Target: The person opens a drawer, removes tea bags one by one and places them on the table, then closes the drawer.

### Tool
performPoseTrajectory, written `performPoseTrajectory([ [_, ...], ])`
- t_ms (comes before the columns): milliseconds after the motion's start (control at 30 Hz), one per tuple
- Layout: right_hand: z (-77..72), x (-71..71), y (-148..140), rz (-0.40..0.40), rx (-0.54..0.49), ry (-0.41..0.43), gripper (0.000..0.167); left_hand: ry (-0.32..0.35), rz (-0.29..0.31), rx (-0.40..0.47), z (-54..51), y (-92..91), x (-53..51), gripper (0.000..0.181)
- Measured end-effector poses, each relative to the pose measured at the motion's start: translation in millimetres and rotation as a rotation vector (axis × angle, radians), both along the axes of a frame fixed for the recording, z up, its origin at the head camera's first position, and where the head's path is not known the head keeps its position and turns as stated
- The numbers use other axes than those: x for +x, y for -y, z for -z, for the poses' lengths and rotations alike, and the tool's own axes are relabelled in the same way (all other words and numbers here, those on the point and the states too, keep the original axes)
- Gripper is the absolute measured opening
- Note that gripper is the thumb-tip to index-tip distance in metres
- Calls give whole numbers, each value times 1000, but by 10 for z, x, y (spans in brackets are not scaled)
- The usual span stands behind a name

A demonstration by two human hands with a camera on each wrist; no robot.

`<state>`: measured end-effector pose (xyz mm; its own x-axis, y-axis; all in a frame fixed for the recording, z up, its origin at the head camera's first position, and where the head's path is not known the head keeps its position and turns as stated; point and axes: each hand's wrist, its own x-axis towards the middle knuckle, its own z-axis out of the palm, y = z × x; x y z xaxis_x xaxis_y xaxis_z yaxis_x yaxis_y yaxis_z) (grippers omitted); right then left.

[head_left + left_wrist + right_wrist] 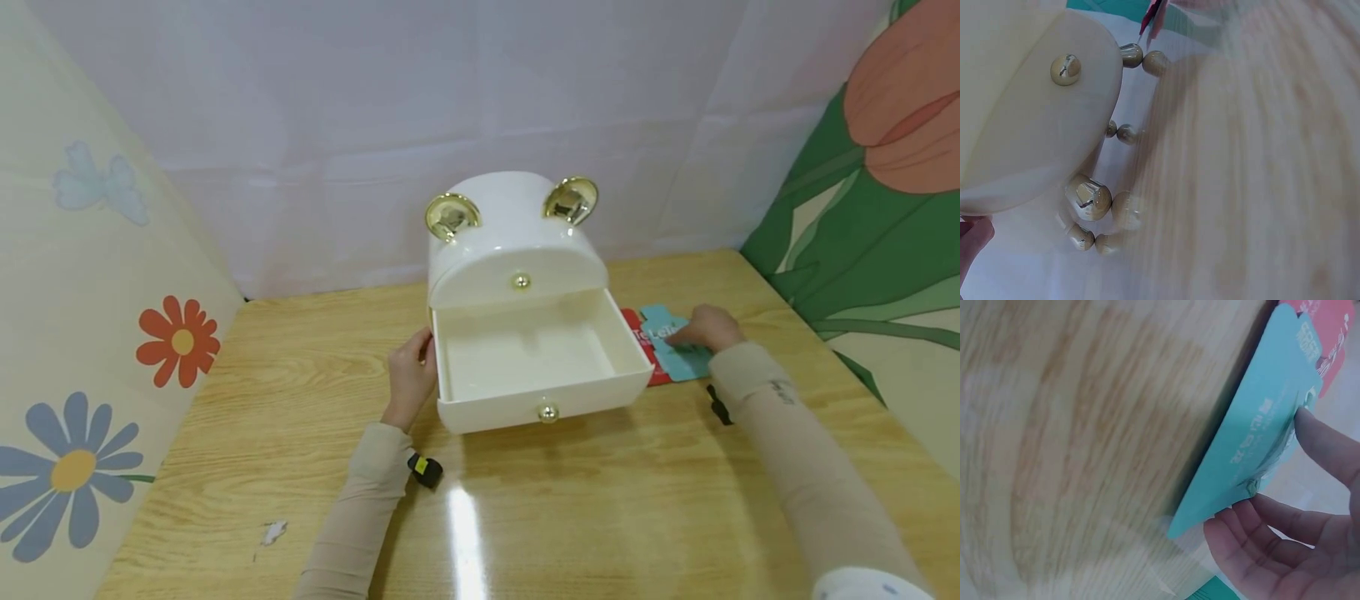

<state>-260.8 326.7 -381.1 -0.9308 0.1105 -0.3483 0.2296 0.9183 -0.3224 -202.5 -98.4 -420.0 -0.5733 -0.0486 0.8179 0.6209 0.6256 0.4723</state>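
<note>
A white storage box [517,217] with gold ears stands on the table, its lower drawer [525,350] pulled out and bare inside. Its gold knob [1065,69] and ball feet [1090,199] show in the left wrist view. My left hand [412,375] holds the box's left side with bent fingers; part of its grip is hidden. To the right of the box, my right hand [712,328] pinches a teal card-like packet [1260,419], thumb on top and fingers under its edge. A red packet [656,371] lies partly beneath the teal one.
The wooden table [315,358] backs onto a pale cloth [322,125]. Panels painted with flowers [180,342] flank both sides. A small white torn patch [274,532] marks the table's front left.
</note>
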Motion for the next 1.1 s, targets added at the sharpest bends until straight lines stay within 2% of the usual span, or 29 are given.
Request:
performPoseTrajectory([
  [67, -4, 0, 3, -5, 4, 2, 50, -5, -2, -2, 3, 1, -4, 8],
  [233, -4, -1, -6, -16, -7, -3, 43, -26, -10, -11, 17, 0, -23, 9],
  [400, -9, 17, -5, 4, -82, -9, 36, -24, -14, -18, 11, 6, -26, 7],
  [500, -18, 38, -7, -2, -112, -29, 48, -19, -12, -19, 11, 9, -28, 6],
  [667, -85, 96, 11, -70, -90, -130, 66, -29, -13, -18, 34, 10, -43, 6],
  [833, -167, 187, 18, -107, -86, -254, 62, -42, -6, -13, 45, 0, -59, 8],
  [1100, -204, 294, -2, -92, -106, -309, 59, -24, 0, -8, 52, -29, -87, 7],
])
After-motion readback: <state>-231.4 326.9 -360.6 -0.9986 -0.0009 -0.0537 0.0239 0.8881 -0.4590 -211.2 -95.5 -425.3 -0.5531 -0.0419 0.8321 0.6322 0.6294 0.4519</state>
